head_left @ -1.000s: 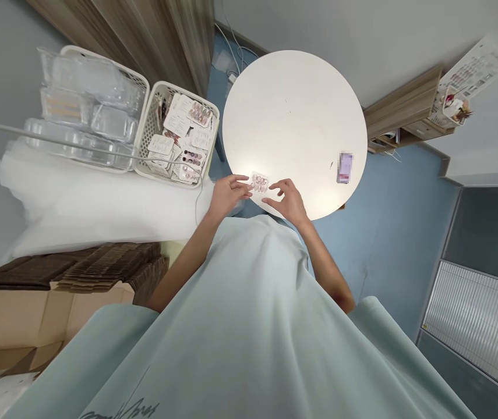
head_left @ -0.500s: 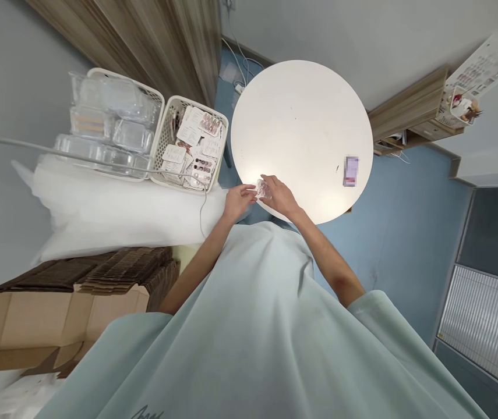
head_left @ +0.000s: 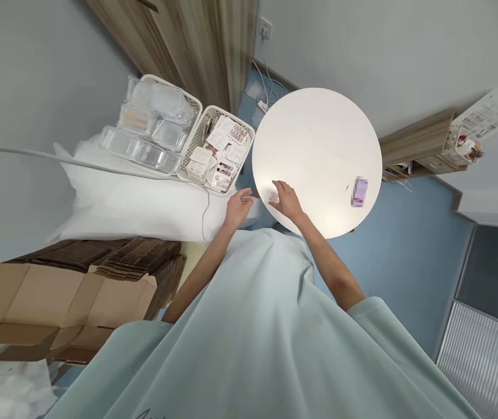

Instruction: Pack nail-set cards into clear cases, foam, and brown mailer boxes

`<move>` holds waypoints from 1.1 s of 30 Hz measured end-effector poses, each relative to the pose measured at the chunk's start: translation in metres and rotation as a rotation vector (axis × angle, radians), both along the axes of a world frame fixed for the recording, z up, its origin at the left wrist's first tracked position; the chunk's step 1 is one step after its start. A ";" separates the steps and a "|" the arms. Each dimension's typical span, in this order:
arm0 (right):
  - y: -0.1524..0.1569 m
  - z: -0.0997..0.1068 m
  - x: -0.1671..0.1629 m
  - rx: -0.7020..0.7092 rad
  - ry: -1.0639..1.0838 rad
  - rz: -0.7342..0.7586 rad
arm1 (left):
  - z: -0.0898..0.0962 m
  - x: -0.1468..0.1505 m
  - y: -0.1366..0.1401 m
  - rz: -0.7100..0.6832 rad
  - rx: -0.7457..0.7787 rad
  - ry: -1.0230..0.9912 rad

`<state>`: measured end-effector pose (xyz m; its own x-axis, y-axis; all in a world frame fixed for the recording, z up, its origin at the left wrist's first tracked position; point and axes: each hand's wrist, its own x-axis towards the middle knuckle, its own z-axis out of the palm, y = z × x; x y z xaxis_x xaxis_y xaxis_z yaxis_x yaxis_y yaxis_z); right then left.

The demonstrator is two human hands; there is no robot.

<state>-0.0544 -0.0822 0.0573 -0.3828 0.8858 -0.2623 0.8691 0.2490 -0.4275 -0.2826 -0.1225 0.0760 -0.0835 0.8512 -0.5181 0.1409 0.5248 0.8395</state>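
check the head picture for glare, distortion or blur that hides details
Head view: glare on the near edge of the white table seems to wash detail from the small pinkish item by the right hand; head view: wide-angle distortion makes the wooden shelf unit lean outward; head view: the purple item is pixelated, so unreadable.

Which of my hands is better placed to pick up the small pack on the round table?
Your right hand, I'd judge: it's at the small pack, thumb and fingers either side. Your left hand is apart from it, beyond the edge of the round table.
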 end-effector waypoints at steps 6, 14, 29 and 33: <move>0.020 0.026 -0.030 0.038 0.064 0.052 | 0.015 -0.023 0.015 0.139 0.156 -0.041; 0.055 0.062 -0.081 0.116 0.106 0.175 | 0.018 -0.078 0.064 0.377 0.290 0.251; 0.066 0.104 -0.114 0.193 0.085 0.286 | 0.012 -0.151 0.092 0.018 -0.003 0.769; 0.061 0.106 -0.103 0.186 0.069 0.274 | 0.005 -0.149 0.086 -0.009 0.033 0.841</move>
